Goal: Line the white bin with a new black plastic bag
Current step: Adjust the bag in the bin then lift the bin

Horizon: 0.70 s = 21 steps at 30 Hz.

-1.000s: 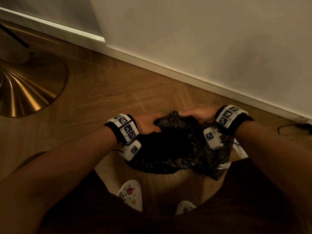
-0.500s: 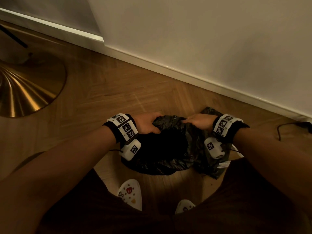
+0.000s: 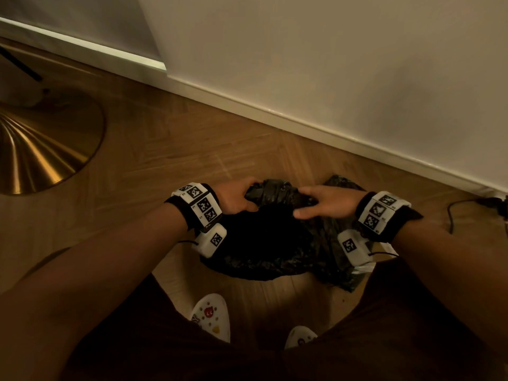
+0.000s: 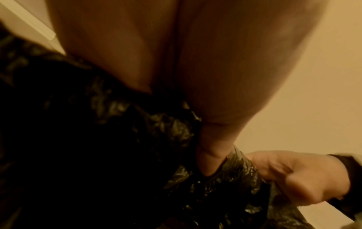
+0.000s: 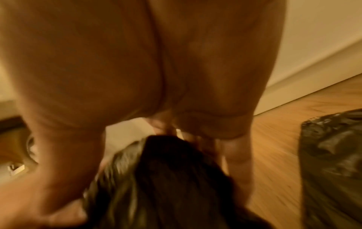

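1. A black bag [image 3: 275, 243], crumpled, sits at the centre of the head view, low over a wood floor [image 3: 165, 149].
2. The left hand [image 3: 236, 199] grips the bag's gathered top edge, fingers curled round the plastic.
3. The right hand [image 3: 327, 203] holds the same edge just beside it; fingers reach over the plastic with the thumb below, though how tightly is hard to tell.
4. A second dark plastic lump [image 5: 333, 162] sits on the floor at the right edge of the blurred right wrist view.
5. A brass lamp base [image 3: 41, 149] lies at the left; a wall [image 3: 330, 64] fills the top.
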Each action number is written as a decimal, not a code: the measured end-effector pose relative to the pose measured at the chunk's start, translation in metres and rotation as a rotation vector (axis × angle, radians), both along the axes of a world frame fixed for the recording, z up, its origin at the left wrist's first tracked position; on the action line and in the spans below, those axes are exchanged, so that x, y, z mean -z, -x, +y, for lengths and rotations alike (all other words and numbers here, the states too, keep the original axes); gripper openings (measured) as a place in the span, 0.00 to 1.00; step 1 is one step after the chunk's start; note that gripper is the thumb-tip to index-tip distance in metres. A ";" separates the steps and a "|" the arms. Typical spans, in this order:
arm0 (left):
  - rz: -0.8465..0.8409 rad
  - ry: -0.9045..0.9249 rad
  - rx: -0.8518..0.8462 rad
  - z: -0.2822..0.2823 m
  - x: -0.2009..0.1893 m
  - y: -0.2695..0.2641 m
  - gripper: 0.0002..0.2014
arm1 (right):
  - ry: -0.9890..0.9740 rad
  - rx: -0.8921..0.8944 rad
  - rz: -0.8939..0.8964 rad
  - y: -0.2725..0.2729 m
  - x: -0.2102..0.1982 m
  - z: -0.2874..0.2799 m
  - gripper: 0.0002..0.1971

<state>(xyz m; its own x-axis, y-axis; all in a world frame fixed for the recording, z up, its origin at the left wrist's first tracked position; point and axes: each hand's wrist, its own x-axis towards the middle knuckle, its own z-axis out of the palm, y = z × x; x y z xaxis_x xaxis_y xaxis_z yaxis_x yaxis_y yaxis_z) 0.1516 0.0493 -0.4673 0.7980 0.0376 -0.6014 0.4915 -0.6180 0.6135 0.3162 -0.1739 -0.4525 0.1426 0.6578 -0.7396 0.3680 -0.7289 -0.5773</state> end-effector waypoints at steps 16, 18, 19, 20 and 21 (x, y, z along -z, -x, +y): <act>0.007 -0.241 -0.273 0.054 -0.023 0.005 0.37 | -0.222 0.270 -0.038 -0.006 0.037 0.010 0.20; 0.038 -0.269 -0.307 0.061 -0.022 0.010 0.37 | -0.230 0.309 -0.042 -0.007 0.038 0.017 0.18; 0.051 -0.278 -0.317 0.062 -0.022 0.012 0.37 | -0.230 0.337 -0.037 -0.008 0.039 0.020 0.16; 0.057 -0.284 -0.323 0.063 -0.021 0.014 0.37 | -0.228 0.367 -0.027 -0.008 0.038 0.023 0.15; 0.058 -0.294 -0.325 0.064 -0.020 0.016 0.36 | -0.226 0.391 -0.018 -0.009 0.039 0.024 0.15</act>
